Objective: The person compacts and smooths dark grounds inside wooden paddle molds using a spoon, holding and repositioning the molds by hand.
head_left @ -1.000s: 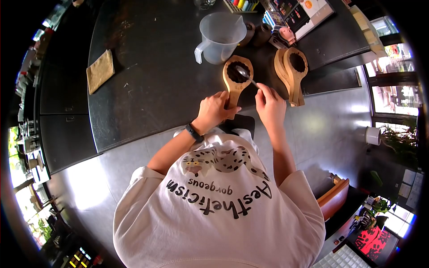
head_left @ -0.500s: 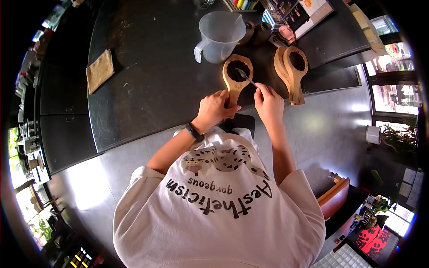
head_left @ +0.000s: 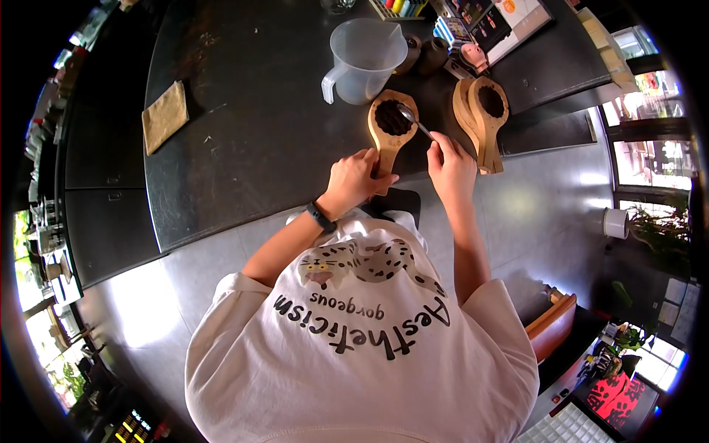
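A wooden mooncake mold (head_left: 388, 146) lies on the dark table with its handle toward me. Its scalloped hollow holds a dark brown filling. Wrapped round the handle is my left hand (head_left: 353, 179), closed, with a black band on the wrist. My right hand (head_left: 452, 171) pinches the handle of a small metal spoon (head_left: 423, 129). The spoon's bowl rests over the right upper rim of the hollow. Just right of this hand, two more wooden molds (head_left: 465, 118) are stacked at the table's edge, the upper one showing a dark hollow.
A clear plastic measuring jug (head_left: 360, 63) stands just behind the mold. Dark round jars (head_left: 433, 56), a pink figurine (head_left: 474, 55) and small boxes sit at the back right. A folded tan cloth (head_left: 165, 118) lies at the table's left edge.
The spoon has moved from the middle of the hollow to its right upper rim. My right hand has shifted slightly right; my left hand and the mold stay put.
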`<action>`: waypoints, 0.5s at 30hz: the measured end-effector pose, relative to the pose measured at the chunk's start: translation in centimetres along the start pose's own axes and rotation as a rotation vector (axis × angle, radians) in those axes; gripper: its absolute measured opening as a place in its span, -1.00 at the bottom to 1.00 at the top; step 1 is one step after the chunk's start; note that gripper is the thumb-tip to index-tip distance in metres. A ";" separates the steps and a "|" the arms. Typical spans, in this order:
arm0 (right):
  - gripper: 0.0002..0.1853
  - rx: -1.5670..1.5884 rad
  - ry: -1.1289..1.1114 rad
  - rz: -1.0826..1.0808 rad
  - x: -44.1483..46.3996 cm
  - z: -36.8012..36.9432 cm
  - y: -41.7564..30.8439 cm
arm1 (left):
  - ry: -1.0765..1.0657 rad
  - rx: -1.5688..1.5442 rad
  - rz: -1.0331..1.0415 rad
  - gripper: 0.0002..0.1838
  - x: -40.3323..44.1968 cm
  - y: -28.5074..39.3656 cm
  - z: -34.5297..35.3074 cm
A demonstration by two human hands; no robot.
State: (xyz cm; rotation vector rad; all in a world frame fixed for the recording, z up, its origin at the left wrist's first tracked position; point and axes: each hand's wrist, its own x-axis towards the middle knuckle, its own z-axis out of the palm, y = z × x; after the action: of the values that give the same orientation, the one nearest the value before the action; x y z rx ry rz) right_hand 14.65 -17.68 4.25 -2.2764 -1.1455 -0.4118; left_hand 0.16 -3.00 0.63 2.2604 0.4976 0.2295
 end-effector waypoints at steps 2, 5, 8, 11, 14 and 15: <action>-0.82 -0.015 -0.003 -0.014 0.1 0.0 0.0 | 0.016 0.007 0.015 -0.50 0.0 -0.2 0.2; -0.82 -0.020 -0.008 -0.024 0.1 0.2 0.0 | 0.019 -0.007 0.013 -0.50 0.0 -0.1 0.1; -0.82 -0.019 -0.027 -0.025 -0.2 0.7 0.2 | 0.016 -0.012 0.006 -0.50 0.0 -0.1 0.1; -0.82 -0.033 -0.038 -0.028 -0.4 0.9 0.3 | 0.024 -0.004 0.012 -0.50 0.0 -0.1 0.2; -0.82 -0.022 -0.015 -0.025 -0.3 0.8 0.3 | 0.031 0.010 0.017 -0.50 0.0 -0.2 0.2; -0.82 -0.012 -0.003 -0.023 -0.2 0.6 0.3 | 0.032 0.015 0.018 -0.51 0.0 -0.3 0.3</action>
State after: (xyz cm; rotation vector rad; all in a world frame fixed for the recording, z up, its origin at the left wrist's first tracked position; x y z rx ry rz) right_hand 14.77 -17.57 3.52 -2.2768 -1.1747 -0.4247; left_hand 0.22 -3.02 0.23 2.2797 0.4982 0.2725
